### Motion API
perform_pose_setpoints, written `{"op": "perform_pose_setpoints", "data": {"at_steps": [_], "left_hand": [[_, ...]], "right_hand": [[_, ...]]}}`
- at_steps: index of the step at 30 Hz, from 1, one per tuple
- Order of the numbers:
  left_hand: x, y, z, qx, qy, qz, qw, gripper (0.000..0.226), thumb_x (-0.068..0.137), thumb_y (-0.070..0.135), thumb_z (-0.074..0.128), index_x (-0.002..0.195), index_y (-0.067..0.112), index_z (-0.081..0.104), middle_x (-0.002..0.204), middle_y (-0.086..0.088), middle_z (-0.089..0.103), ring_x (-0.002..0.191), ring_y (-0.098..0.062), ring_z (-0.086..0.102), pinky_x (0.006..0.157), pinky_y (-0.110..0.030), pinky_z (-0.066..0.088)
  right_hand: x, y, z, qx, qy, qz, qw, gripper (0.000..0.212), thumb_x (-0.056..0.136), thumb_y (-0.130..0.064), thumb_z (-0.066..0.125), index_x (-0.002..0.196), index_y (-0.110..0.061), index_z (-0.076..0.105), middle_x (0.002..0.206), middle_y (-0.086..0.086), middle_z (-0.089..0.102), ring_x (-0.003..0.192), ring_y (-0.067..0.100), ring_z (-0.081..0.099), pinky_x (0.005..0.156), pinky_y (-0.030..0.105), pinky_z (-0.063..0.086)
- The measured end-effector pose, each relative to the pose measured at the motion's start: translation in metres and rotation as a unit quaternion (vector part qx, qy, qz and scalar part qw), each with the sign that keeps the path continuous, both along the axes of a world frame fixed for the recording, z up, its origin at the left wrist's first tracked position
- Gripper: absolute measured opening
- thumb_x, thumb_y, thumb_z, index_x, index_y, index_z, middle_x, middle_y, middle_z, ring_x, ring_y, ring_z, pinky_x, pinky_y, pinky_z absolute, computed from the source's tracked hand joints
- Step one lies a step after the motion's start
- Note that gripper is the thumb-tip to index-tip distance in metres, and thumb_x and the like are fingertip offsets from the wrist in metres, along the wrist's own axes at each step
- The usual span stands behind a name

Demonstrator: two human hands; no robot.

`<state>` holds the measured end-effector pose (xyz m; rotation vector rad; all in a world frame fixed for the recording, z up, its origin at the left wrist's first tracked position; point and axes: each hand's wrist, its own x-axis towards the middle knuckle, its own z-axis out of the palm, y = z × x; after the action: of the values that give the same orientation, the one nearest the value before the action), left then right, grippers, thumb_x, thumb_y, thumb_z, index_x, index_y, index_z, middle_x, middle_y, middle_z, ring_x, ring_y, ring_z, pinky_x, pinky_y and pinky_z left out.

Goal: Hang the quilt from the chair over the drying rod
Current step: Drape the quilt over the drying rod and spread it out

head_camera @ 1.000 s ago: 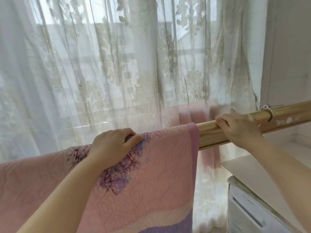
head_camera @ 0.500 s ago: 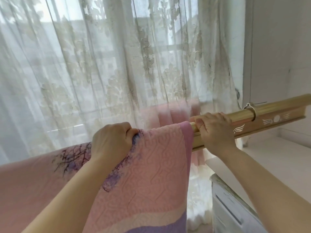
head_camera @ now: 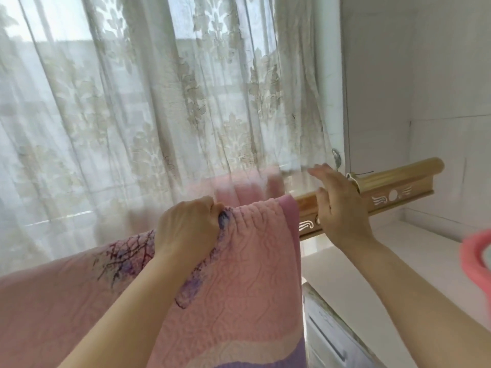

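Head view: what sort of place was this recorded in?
Most likely a home's window-side laundry spot, perhaps an enclosed balcony. A sheer lace curtain covers a bright window, a gold drying rod carries a draped pink quilt, and a white drawer unit stands below.

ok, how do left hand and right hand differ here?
The left hand is curled, gripping the quilt; right hand is open, fingers straight, holding nothing. Left hand sits on fabric; right hand is over the bare rod, past the quilt's edge. Both are at rod height.
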<state>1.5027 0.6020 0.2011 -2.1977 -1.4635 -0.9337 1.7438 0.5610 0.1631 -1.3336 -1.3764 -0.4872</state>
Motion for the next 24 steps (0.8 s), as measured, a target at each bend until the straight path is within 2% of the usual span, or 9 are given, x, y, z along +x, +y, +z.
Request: {"op": "perform_pose_setpoints", "data": {"at_steps": [1,3,7,9,11,13,17,24], "left_hand": [[-0.002,0.001,0.001,-0.003,-0.002,0.002,1.0,0.039,0.099,0.04,0.036,0.071,0.019,0.054,0.063,0.003,0.053,0.063,-0.02,0.053,0.06,-0.033,0.04],[-0.007,0.003,0.002,-0.008,-0.001,0.014,1.0,0.039,0.099,0.04,0.037,0.072,0.019,0.054,0.065,0.002,0.054,0.064,-0.02,0.052,0.059,-0.033,0.037],[-0.021,0.003,0.003,-0.019,-0.009,0.035,0.999,0.038,0.098,0.041,0.038,0.07,0.021,0.056,0.066,0.002,0.057,0.064,-0.018,0.05,0.059,-0.033,0.034],[-0.029,0.004,0.004,-0.027,-0.016,0.041,0.999,0.039,0.097,0.042,0.039,0.067,0.023,0.053,0.065,0.004,0.056,0.064,-0.017,0.049,0.058,-0.033,0.032],[-0.037,0.006,0.003,-0.033,-0.019,0.045,0.998,0.039,0.097,0.042,0.04,0.064,0.024,0.051,0.063,0.004,0.056,0.064,-0.017,0.051,0.056,-0.033,0.033],[-0.044,0.01,0.003,-0.035,-0.026,0.049,0.998,0.04,0.097,0.042,0.041,0.065,0.023,0.053,0.062,0.003,0.057,0.063,-0.018,0.052,0.055,-0.032,0.035],[-0.048,0.017,0.002,-0.034,-0.022,0.065,0.997,0.039,0.097,0.042,0.041,0.065,0.022,0.054,0.061,0.003,0.056,0.062,-0.018,0.051,0.054,-0.031,0.034],[-0.014,0.02,0.002,-0.018,0.002,0.055,0.998,0.038,0.098,0.041,0.04,0.072,0.019,0.059,0.066,0.0,0.059,0.066,-0.022,0.055,0.055,-0.032,0.038]], "right_hand": [[0.014,0.0,0.0,0.036,0.003,-0.046,0.998,0.038,0.09,-0.002,0.044,0.127,-0.006,0.054,0.131,0.011,0.056,0.128,0.025,0.045,0.106,0.036,0.036],[0.041,0.0,0.002,0.05,0.036,-0.114,0.992,0.04,0.088,-0.004,0.048,0.128,0.0,0.049,0.131,0.018,0.052,0.128,0.033,0.043,0.106,0.044,0.034],[0.078,-0.001,0.006,-0.075,0.117,-0.124,0.983,0.045,0.092,0.001,0.04,0.136,-0.001,0.042,0.139,0.019,0.045,0.134,0.032,0.036,0.109,0.041,0.028],[0.087,0.004,0.003,-0.157,0.098,-0.126,0.975,0.054,0.083,0.005,0.036,0.136,-0.006,0.045,0.14,0.014,0.045,0.137,0.03,0.032,0.109,0.044,0.028],[0.089,0.011,0.0,-0.197,0.042,-0.129,0.971,0.06,0.072,-0.004,0.034,0.129,-0.011,0.053,0.134,0.009,0.051,0.136,0.029,0.034,0.109,0.049,0.029],[0.085,0.018,0.0,-0.214,0.027,-0.12,0.969,0.058,0.071,-0.013,0.034,0.123,-0.019,0.058,0.132,0.003,0.054,0.135,0.025,0.036,0.11,0.049,0.027],[0.078,0.029,-0.001,-0.185,0.031,-0.102,0.977,0.055,0.068,-0.021,0.033,0.114,-0.023,0.063,0.12,-0.003,0.06,0.123,0.019,0.046,0.106,0.049,0.029],[0.076,0.035,-0.006,-0.155,0.034,-0.076,0.984,0.055,0.068,-0.019,0.034,0.114,-0.022,0.064,0.119,-0.001,0.061,0.121,0.02,0.046,0.105,0.043,0.03]]}}
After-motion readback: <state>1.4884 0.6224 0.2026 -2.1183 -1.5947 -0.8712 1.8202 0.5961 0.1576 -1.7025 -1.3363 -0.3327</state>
